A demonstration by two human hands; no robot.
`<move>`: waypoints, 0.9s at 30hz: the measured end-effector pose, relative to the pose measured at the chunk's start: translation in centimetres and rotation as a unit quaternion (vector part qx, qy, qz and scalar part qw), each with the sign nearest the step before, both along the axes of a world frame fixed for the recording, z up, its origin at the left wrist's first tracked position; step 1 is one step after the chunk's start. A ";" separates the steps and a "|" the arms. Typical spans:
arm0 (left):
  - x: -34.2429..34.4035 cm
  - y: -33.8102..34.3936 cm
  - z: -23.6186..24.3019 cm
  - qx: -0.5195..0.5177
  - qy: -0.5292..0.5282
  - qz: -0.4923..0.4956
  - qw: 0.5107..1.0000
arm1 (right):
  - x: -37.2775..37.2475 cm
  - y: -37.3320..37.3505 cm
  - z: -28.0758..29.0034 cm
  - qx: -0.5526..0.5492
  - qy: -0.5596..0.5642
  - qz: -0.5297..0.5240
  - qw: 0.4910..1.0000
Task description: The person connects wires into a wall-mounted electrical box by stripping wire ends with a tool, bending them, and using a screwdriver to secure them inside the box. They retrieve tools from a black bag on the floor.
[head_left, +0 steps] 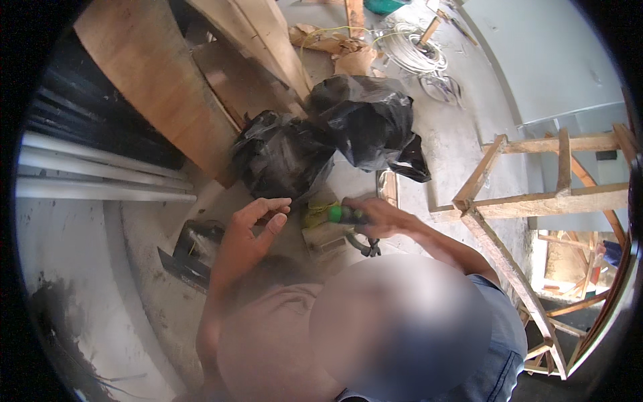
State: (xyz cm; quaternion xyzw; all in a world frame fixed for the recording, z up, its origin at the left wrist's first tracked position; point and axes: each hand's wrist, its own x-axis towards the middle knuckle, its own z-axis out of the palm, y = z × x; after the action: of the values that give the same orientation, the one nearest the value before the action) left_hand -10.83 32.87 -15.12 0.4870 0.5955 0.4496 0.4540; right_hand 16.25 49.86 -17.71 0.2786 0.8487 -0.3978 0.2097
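Note:
My right hand point(383, 218) is closed around a tool with a black-and-green handle point(343, 214); its working end cannot be made out. My left hand point(253, 226) is raised a little to the left, fingers partly curled and thumb apart, with nothing seen in it. Between and beyond the hands lies a small yellow item point(313, 216), perhaps twine, on a pale block point(325, 236). Two full black plastic bags, a left one point(284, 157) and a right one point(362, 120), sit just past my hands. Below my right wrist is a dark looped object point(365, 244).
Wooden boards point(151, 80) and white pipes point(100, 177) lean at the left. A black container point(194, 251) lies near my left forearm. Farther off is a white cable coil point(415, 53). A timber frame point(509, 208) stands at the right.

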 end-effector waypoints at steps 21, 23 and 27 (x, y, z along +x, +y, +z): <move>3.0 -0.2 -2.6 -0.045 -0.248 -0.034 0.967 | -8.8 4.3 6.4 -0.553 0.533 -0.306 0.563; 3.1 0.0 -2.3 -0.031 -0.301 -0.037 0.952 | -10.7 4.8 5.9 -0.562 0.560 -0.313 0.522; 1.8 -0.7 -1.3 0.001 -0.301 0.029 0.953 | -14.1 4.8 5.2 -0.596 0.560 -0.332 0.469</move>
State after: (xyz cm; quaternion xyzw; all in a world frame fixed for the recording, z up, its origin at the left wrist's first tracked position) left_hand -9.05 32.21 -16.44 0.3121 0.4450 0.5889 0.5982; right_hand 2.14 54.64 -12.56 0.0650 0.1861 -0.9184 -0.3429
